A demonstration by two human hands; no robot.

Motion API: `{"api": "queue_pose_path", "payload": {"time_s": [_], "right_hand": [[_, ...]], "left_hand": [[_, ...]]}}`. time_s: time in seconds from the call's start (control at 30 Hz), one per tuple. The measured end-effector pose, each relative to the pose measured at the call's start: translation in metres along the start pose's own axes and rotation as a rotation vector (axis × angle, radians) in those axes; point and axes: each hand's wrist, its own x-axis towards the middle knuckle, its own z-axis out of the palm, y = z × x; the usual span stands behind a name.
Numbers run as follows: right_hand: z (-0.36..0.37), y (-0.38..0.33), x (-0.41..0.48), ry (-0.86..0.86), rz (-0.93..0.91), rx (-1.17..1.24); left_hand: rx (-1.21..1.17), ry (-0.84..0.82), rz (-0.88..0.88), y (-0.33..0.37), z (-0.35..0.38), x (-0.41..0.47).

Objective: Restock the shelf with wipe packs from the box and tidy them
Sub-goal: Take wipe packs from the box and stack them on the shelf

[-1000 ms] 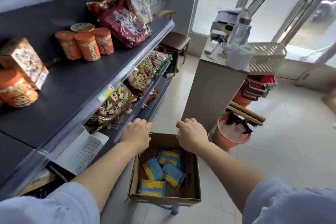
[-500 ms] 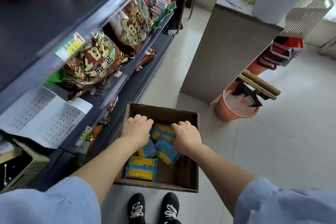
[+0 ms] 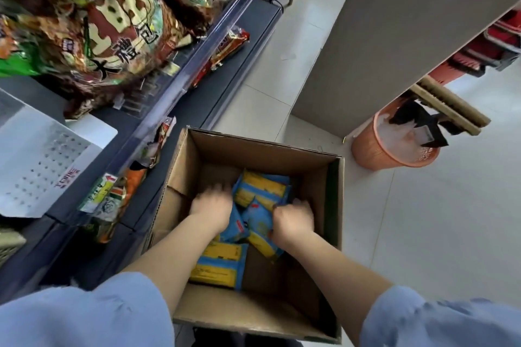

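Note:
An open cardboard box (image 3: 337,205) stands on the floor beside the lowest shelf (image 3: 234,76). Several blue and yellow wipe packs (image 3: 265,189) lie loose inside it, one flat pack (image 3: 217,265) nearest me. Both my hands are down in the box on the pile. My left hand (image 3: 211,204) is blurred by motion at the left side of the packs, and its grip is unclear. My right hand (image 3: 293,220) has its fingers curled over the edge of a blue pack (image 3: 259,222) in the middle.
Large snack bags (image 3: 112,31) fill the shelf above on the left, with small packets (image 3: 225,48) on the shelf below. A grey counter (image 3: 380,36) stands ahead on the right, with an orange bin (image 3: 389,155) on the tiled floor at its base.
My head has tilted down and closer to the box. Both hands went from the box's far rim down into it and now lie on the wipe packs.

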Motion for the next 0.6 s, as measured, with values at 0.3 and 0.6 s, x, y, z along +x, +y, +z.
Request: {"api": "queue_pose_path", "payload": {"time_s": [0.3, 0.6], "right_hand": [[0.001, 0.001, 0.015, -0.074, -0.01, 0.03], [-0.07, 0.004, -0.026, 0.072, 0.009, 0.243]], "left_hand": [[0.022, 0.008, -0.016, -0.002, -0.007, 0.01], [-0.147, 0.148, 0.038, -0.013, -0.087, -0.048]]}}
